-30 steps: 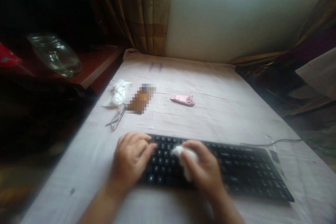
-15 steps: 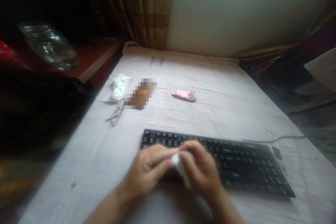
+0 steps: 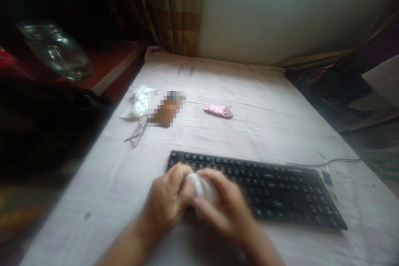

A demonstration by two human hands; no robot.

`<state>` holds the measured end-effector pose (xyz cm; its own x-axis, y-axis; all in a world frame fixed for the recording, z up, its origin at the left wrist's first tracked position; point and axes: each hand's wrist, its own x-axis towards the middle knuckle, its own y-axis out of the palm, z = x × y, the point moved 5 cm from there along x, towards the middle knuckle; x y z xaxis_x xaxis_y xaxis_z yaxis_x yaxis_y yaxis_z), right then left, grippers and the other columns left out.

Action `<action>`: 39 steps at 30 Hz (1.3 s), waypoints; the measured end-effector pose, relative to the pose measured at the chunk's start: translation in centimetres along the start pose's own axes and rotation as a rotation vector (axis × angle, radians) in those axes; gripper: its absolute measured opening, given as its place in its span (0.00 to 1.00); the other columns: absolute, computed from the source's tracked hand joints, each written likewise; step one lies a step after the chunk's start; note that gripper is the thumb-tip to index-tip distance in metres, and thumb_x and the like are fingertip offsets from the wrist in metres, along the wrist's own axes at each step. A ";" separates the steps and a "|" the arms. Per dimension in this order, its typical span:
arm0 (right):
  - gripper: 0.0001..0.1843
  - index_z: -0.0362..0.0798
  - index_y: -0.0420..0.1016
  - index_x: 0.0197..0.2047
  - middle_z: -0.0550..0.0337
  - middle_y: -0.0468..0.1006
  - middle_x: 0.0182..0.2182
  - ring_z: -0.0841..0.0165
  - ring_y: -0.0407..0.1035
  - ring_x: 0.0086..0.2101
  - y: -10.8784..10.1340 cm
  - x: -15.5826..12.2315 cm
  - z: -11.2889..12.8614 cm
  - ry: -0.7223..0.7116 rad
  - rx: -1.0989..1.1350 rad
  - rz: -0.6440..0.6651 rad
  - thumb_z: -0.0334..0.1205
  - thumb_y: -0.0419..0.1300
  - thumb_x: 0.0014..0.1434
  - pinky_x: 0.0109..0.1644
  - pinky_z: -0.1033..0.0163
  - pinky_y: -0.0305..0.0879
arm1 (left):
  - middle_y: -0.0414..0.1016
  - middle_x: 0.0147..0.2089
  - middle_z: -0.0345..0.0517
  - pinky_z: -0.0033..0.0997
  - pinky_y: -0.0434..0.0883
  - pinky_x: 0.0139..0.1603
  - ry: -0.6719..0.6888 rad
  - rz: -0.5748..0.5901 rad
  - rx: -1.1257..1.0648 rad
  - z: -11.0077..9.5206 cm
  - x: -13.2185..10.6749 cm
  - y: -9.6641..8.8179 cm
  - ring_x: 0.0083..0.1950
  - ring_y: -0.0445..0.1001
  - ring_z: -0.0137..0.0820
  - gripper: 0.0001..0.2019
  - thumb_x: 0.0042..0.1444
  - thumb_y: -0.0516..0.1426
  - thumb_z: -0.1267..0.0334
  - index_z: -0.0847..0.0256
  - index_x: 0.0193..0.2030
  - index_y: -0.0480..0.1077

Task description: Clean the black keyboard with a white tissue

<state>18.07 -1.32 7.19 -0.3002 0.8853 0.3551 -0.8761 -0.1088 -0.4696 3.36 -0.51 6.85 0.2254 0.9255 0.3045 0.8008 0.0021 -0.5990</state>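
A white wad (image 3: 204,191) is held between the left hand (image 3: 166,197) and the right hand (image 3: 227,201), which are brought close together over the near left part of a black keyboard (image 3: 280,187). By the left hand the wad is pinched at its left end, the thumb being laid against it; by the curled fingers and thumb of the right hand its other side is gripped. The hands are slightly blurred, so whether the keys are touched cannot be told.

Most of the keyboard is left exposed to the right of the hands, and a thin dark cable (image 3: 336,161) is seen beyond its far right corner. Directly ahead of the hands, past the keyboard, a pink pouch (image 3: 218,110) is laid on the pale sheet (image 3: 124,183). Ahead and to the left of them, a pair of glasses (image 3: 137,134) is placed near a white bundle (image 3: 140,102) and a brown-orange item (image 3: 168,111) obscured by pixelation. Farther left, a glass jar (image 3: 59,54) is supported on a reddish-brown ledge (image 3: 115,64).
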 end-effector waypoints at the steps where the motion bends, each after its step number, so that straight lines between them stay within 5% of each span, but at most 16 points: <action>1: 0.15 0.51 0.68 0.50 0.58 0.82 0.38 0.70 0.77 0.34 0.0 0.0 0.0 -0.007 0.001 0.003 0.33 0.59 0.59 0.38 0.70 0.72 | 0.68 0.26 0.34 0.23 0.66 0.27 -0.018 0.034 -0.015 0.1 0.0 0.1 0.24 0.70 0.25 0.06 0.65 0.48 0.63 0.56 0.36 0.63; 3: 0.12 0.50 0.70 0.48 0.59 0.81 0.35 0.71 0.76 0.32 -0.1 0.0 -0.2 -0.030 0.003 0.001 0.30 0.56 0.61 0.36 0.70 0.71 | 0.71 0.26 0.33 0.21 0.68 0.26 -0.046 0.103 -0.064 0.3 0.0 0.5 0.24 0.72 0.25 0.05 0.65 0.48 0.64 0.56 0.38 0.64; 9: 0.09 0.49 0.72 0.45 0.60 0.80 0.32 0.72 0.75 0.29 -0.7 -0.2 -0.7 -0.060 0.043 -0.046 0.30 0.56 0.63 0.34 0.71 0.71 | 0.79 0.48 0.42 0.24 0.73 0.50 0.115 0.096 -0.198 0.3 -0.5 0.8 0.48 0.78 0.28 0.17 0.64 0.50 0.70 0.54 0.58 0.67; 15: 0.07 0.49 0.76 0.41 0.61 0.82 0.31 0.72 0.76 0.29 -1.7 -0.2 -1.3 0.084 0.053 -0.055 0.31 0.56 0.63 0.31 0.72 0.69 | 0.80 0.40 0.40 0.23 0.73 0.41 -0.088 0.114 -0.266 1.0 -0.2 0.3 0.38 0.77 0.27 0.10 0.65 0.51 0.64 0.55 0.48 0.73; 20: 0.07 0.49 0.77 0.36 0.59 0.80 0.32 0.69 0.75 0.33 -2.4 0.2 -0.7 0.015 0.055 -0.099 0.31 0.58 0.61 0.38 0.67 0.71 | 0.76 0.38 0.42 0.27 0.71 0.41 -0.070 0.225 -0.357 0.4 0.3 0.7 0.39 0.74 0.31 0.11 0.59 0.58 0.54 0.58 0.41 0.73; 24: 0.07 0.49 0.77 0.36 0.57 0.79 0.34 0.67 0.75 0.36 -2.5 0.2 -0.5 -0.003 0.024 -0.151 0.32 0.58 0.61 0.41 0.65 0.72 | 0.76 0.36 0.41 0.27 0.70 0.39 -0.115 0.209 -0.315 0.7 0.0 1.3 0.37 0.74 0.29 0.05 0.59 0.57 0.61 0.58 0.39 0.73; 29: 0.09 0.49 0.72 0.33 0.65 0.74 0.23 0.73 0.68 0.22 -2.7 -0.4 -1.6 0.172 -0.015 -0.221 0.36 0.54 0.65 0.25 0.71 0.63 | 0.76 0.34 0.41 0.26 0.69 0.37 -0.112 0.226 -0.256 0.7 -0.1 1.3 0.34 0.74 0.28 0.07 0.55 0.55 0.70 0.59 0.38 0.73; 35: 0.11 0.49 0.73 0.30 0.67 0.70 0.19 0.74 0.63 0.20 -3.6 -1.0 -2.9 0.313 0.010 -0.290 0.43 0.56 0.63 0.23 0.71 0.60 | 0.75 0.29 0.38 0.23 0.67 0.28 -0.236 0.306 -0.286 1.2 -0.2 1.2 0.27 0.71 0.26 0.10 0.62 0.51 0.63 0.60 0.41 0.73; 39: 0.07 0.49 0.74 0.33 0.65 0.75 0.24 0.72 0.67 0.23 -4.0 -0.9 -3.0 0.374 0.115 -0.168 0.43 0.62 0.56 0.25 0.71 0.63 | 0.75 0.28 0.39 0.25 0.67 0.29 -0.245 0.325 -0.264 1.3 -0.1 1.0 0.28 0.72 0.28 0.12 0.62 0.49 0.61 0.60 0.36 0.73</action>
<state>22.99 -0.30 6.38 -0.0106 0.9957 0.0918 -0.9441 0.0202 -0.3290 3.39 -0.14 5.24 0.3751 0.9244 -0.0698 0.8311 -0.3687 -0.4163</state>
